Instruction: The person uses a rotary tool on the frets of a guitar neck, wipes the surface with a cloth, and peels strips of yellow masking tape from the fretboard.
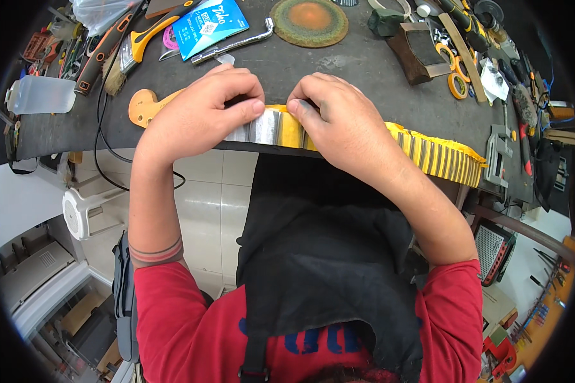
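Observation:
A guitar neck lies along the table's near edge, its pale wooden headstock (145, 108) to the left. Yellow masking tape (428, 150) covers much of its fretboard, with dark fret lines showing between the strips. Toward the headstock, a fret space (263, 127) looks silvery grey. My left hand (201, 118) bends over the neck, thumb and forefinger closed at the far edge beside that grey space. A short way right, my right hand (345, 121) has thumb and fingers pinched on the tape's far edge. The fingertips' exact hold is partly hidden.
Beyond the neck lie an L-shaped socket wrench (236, 43), a blue packet (209, 27), a brush (131, 54) and a round greenish disc (310, 22). A black cable (101, 121) hangs over the left edge. Yellow tape rolls (457, 85) sit at right.

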Motion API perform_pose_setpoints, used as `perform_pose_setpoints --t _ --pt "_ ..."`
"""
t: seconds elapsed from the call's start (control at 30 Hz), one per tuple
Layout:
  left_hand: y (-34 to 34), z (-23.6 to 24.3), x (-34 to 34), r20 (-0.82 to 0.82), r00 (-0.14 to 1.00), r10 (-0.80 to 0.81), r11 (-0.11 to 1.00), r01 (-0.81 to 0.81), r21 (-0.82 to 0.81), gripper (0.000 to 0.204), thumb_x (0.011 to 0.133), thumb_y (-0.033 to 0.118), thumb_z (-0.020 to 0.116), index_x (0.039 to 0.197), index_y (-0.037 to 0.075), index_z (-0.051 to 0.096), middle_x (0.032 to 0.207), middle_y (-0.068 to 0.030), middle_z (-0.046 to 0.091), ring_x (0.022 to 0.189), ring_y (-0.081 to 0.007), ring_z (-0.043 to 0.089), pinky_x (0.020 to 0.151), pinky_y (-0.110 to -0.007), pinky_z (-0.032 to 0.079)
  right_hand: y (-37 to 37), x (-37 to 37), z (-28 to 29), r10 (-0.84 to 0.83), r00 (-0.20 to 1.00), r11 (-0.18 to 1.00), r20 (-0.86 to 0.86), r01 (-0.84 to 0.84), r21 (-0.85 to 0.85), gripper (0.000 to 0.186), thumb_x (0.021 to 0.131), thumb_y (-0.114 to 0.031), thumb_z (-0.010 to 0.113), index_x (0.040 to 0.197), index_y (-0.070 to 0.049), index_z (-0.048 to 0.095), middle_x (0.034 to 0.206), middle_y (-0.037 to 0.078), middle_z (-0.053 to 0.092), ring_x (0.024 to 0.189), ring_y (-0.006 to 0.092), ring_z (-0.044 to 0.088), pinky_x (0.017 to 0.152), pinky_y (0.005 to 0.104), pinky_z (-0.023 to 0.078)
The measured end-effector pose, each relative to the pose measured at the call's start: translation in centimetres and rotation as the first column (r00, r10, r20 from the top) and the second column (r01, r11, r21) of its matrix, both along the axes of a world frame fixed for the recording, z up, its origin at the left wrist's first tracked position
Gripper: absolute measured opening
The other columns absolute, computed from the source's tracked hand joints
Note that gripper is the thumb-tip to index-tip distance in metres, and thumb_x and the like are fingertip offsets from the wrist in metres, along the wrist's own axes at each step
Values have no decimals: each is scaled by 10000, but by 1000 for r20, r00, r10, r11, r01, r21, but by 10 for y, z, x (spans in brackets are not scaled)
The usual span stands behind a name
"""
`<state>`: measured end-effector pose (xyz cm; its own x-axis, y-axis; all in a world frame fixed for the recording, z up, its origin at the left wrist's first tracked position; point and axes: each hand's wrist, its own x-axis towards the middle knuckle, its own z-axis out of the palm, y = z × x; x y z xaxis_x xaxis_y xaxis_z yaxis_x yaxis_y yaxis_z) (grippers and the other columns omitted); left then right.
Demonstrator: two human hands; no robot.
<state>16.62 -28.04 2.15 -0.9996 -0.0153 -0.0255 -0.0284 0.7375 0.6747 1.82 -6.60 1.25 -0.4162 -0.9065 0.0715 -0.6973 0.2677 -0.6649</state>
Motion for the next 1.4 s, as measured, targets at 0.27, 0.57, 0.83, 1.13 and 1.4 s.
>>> perform_pose_setpoints --t 0.27,0.57,0.83,1.13,1.4 --pt "16 -13 4 -142 973 184 977 -166 132 154 1057 122 656 970 3 613 922 -80 582 922 -252 561 880 -369 467 3 3 -6 12 997 997 -77 -18 -74 159 1091 -182 673 1060 -30 706 1088 150 729 1122 376 687 1013 506 535" --pt "23 -20 12 -441 893 86 995 -95 2 70 954 10 702 955 18 633 914 -110 599 904 -334 579 854 -437 484 9 1 -3 88 980 970 -178 -124 -207 100 1021 -98 733 1030 -29 662 1025 129 660 1045 367 642 940 486 536" --pt "9 -22 1 -402 912 77 997 -73 27 69 976 5 708 958 -10 643 925 -105 611 917 -294 597 857 -392 490 -2 -19 -6 182 976 956 -117 -204 -211 97 1024 -97 733 1038 -35 659 1040 124 669 1064 365 648 953 480 516" --pt "1 -13 11 -273 906 324 932 -257 256 170 978 11 729 1142 -25 753 1046 -84 647 973 -207 619 849 -325 497 -12 -13 -2 62 964 967 -258 -122 -225 146 1003 -164 780 1069 -72 688 1088 108 688 1112 334 668 983 473 493" --pt "-16 -26 12 -372 911 175 981 -127 150 134 945 -8 777 1069 -11 826 988 -47 632 878 -146 581 723 -288 451 -28 -15 -4 154 951 957 -270 -211 -199 146 951 -145 808 982 -88 677 1032 77 631 1073 311 640 958 471 480"
